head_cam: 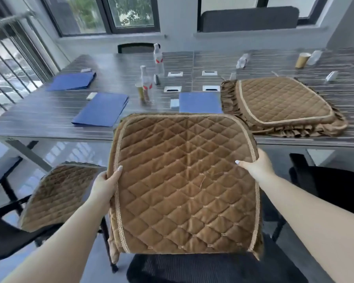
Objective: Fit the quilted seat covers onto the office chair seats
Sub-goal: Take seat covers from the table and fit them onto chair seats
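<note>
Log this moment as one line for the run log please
step: fitting cover | left hand: grips left edge of held cover | right hand: grips right edge | chair: below | spare cover: on table

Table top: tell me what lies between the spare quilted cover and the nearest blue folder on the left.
In the head view, between spare cover and left folder lies another blue folder, plus a small pale pad.

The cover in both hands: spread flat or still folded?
Spread flat: the cover shows its whole quilted face, left hand and right hand gripping opposite edges.
</note>
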Available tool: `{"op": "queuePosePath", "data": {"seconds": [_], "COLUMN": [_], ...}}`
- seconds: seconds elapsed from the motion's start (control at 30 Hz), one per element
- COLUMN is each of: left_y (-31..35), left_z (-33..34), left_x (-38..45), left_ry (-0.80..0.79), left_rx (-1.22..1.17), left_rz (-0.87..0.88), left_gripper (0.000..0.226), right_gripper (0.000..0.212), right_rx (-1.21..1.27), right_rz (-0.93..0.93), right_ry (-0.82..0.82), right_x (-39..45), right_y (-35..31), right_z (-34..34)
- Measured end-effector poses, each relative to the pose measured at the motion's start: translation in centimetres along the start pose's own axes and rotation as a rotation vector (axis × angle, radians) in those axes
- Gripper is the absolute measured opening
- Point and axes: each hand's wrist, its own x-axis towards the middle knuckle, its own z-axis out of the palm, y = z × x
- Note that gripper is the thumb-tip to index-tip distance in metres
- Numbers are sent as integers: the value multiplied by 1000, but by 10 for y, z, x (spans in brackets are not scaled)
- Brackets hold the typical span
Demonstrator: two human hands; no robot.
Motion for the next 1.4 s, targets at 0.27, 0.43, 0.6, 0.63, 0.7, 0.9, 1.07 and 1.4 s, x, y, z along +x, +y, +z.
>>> {"op": "queuePosePath", "data": {"seconds": [0.27,0.43,0.6,0.63,0.7,0.9,1.07,1.4], "left_y": [-94,-122,-139,-143,-150,-190,-234,-326], "left_z": [19,48,89,99,117,166,172,180], "left_x": [35,48,75,83,94,133,170,201], "left_ry": [-185,-207,-185,-181,-202,-141,-39,-42], "left_rx": [252,335,422,445,487,566,615,807], "left_rz": [-205,-291,-262,-253,-246,-227,-224,-345], "left_gripper": [48,52,61,63,66,56,54,60], "right_gripper": [91,86,77,74,65,54,56,65], "right_rx": [-264,-376,-468,-481,-503,-464,-397,-520], "right_rz": [208,294,309,311,278,234,209,232], "right_ry": [47,48,45,31,1,31,57,-67], "right_x": [-16,3,54,67,85,133,163,182], "right_y": [77,103,115,117,120,155,202,295], "right_z": [30,36,53,60,77,136,158,171]}}
